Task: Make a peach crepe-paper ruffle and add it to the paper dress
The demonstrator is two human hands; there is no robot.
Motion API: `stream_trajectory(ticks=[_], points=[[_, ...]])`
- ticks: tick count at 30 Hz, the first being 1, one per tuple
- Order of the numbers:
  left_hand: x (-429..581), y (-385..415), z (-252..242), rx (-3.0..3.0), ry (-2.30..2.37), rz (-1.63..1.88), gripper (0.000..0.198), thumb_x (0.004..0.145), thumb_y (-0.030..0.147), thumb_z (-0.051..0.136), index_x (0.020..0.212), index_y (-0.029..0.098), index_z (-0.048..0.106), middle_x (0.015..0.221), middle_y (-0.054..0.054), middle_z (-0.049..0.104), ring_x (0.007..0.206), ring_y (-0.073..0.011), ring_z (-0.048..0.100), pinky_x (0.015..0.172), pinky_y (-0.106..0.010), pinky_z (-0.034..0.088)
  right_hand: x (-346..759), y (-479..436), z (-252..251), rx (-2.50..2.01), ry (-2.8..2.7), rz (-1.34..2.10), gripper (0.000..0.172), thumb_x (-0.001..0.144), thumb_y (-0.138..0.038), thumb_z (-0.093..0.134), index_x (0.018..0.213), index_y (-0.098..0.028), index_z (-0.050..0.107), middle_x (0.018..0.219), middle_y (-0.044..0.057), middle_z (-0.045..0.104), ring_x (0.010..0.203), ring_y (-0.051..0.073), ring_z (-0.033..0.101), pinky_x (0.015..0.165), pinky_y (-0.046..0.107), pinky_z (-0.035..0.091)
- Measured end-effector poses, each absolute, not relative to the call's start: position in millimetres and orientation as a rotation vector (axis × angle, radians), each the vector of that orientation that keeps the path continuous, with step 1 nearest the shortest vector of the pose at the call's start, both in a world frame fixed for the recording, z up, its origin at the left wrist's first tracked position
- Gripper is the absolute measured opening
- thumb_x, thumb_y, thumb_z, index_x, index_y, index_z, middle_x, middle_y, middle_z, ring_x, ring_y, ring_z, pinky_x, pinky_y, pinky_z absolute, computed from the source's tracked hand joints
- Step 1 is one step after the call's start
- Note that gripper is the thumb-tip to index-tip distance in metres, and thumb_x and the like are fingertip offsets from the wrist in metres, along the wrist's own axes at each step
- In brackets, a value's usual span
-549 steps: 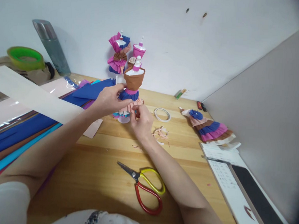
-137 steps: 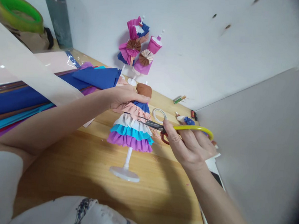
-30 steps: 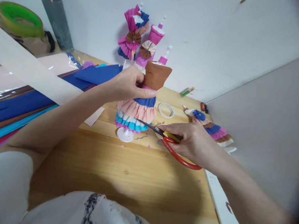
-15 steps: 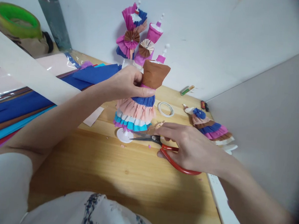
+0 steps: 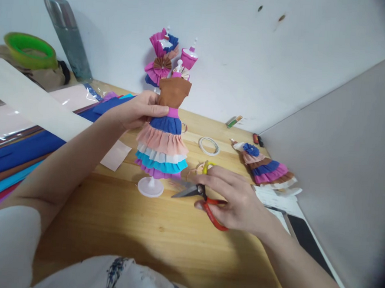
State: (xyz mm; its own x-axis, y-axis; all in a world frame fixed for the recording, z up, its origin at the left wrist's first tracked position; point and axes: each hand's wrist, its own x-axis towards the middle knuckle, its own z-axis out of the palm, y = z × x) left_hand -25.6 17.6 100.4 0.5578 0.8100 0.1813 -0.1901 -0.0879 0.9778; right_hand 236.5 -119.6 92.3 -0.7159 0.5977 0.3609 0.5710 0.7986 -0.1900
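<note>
My left hand (image 5: 142,109) grips a small dress form (image 5: 169,126) at its waist, thumb across the front. The form wears a brown bodice, a pink waistband and a tiered ruffled skirt in blue, peach, white, turquoise and purple. It stands upright on a round white base (image 5: 150,188). In my right hand (image 5: 230,196) is a pair of scissors (image 5: 200,191) with red handles, fingers wrapped around them. Their blades are slightly apart and point left, beside the lower hem. Past the right fingers lies a yellow-handled thing (image 5: 207,165), partly hidden.
Behind are two more dressed forms (image 5: 162,64) against the wall. A roll of white tape (image 5: 209,146) and another paper-dressed form (image 5: 266,166) lie to the right. Coloured crepe paper (image 5: 22,151), a bottle (image 5: 68,41) and a green tape roll (image 5: 30,51) are at left.
The dress form in my left hand has shifted left and stands straighter, its bodice turned more to the front. The scissors' blades have opened a little, and the camera view has shifted.
</note>
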Motion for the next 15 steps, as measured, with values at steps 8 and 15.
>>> stream_trajectory(ticks=[8,15], points=[[-22.9,28.8,89.1,1.458,0.514,0.864,0.042,0.060,0.049,0.084,0.083,0.015,0.072,0.079,-0.008,0.075,0.079,-0.0243,0.072,0.075,-0.034,0.060,231.9,-108.5,85.5,-1.041,-2.284,-0.609,0.029,0.082,-0.015,0.060,0.110,-0.019,0.066,0.078,0.006,0.056,0.073,0.022,0.052,0.067,0.034,0.042],[-18.6,23.4,95.6,1.480,0.593,0.882,0.033,0.067,0.041,0.081,0.077,0.012,0.069,0.076,-0.008,0.073,0.076,-0.0218,0.070,0.073,-0.034,0.058,243.4,-109.3,71.9,-1.129,-2.177,-0.338,0.027,0.083,-0.019,0.060,0.110,-0.020,0.062,0.081,0.005,0.059,0.074,0.021,0.058,0.065,0.033,0.047]])
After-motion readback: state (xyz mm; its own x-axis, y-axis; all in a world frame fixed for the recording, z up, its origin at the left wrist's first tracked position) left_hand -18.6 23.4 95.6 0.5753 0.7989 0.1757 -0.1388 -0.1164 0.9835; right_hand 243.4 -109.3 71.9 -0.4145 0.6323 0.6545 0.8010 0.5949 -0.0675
